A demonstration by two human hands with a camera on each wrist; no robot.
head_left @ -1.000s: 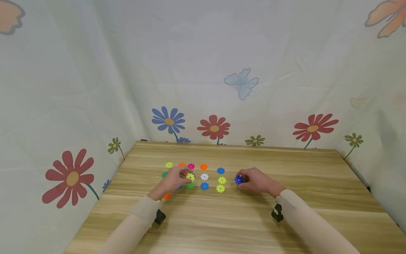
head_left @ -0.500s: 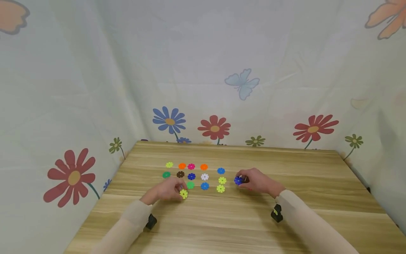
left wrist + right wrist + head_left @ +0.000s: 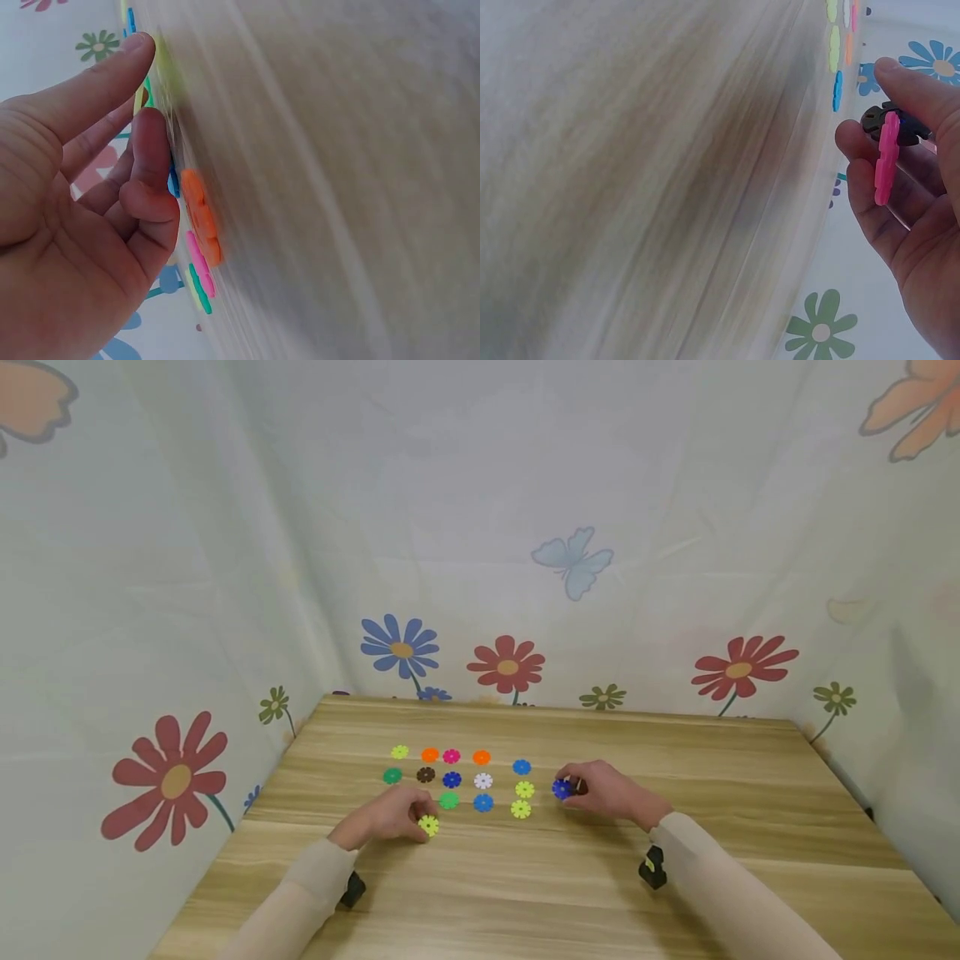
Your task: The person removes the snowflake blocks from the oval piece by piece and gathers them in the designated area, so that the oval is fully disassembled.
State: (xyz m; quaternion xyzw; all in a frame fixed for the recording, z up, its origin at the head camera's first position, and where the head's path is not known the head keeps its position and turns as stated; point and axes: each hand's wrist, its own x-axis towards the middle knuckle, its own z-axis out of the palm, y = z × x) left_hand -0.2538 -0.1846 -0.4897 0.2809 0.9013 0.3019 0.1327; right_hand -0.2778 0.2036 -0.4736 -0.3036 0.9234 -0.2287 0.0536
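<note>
My left hand (image 3: 393, 814) pinches a yellow-green notched flower disc (image 3: 428, 826) just in front of the disc rows. In the left wrist view, the hand's fingers stand beside an orange disc (image 3: 201, 217) and a pink disc (image 3: 200, 264) on the table. At the right of the rows, my right hand (image 3: 606, 789) holds a dark blue flower disc (image 3: 561, 789). The right wrist view shows a black disc (image 3: 889, 124) and a pink disc (image 3: 886, 159) joined in that same grip. Part of this cluster is hidden by the fingers.
Between the hands, several flat discs lie in loose rows on the wooden table (image 3: 525, 893), including a white disc (image 3: 483, 781), a brown disc (image 3: 426, 774) and a green disc (image 3: 448, 800). A flower-printed cloth (image 3: 450, 527) hangs behind the table and at both sides.
With the yellow-green disc in its fingers, my left hand has moved left and nearer to me, uncovering brown, dark blue and orange discs. My right hand has stayed almost in place.
</note>
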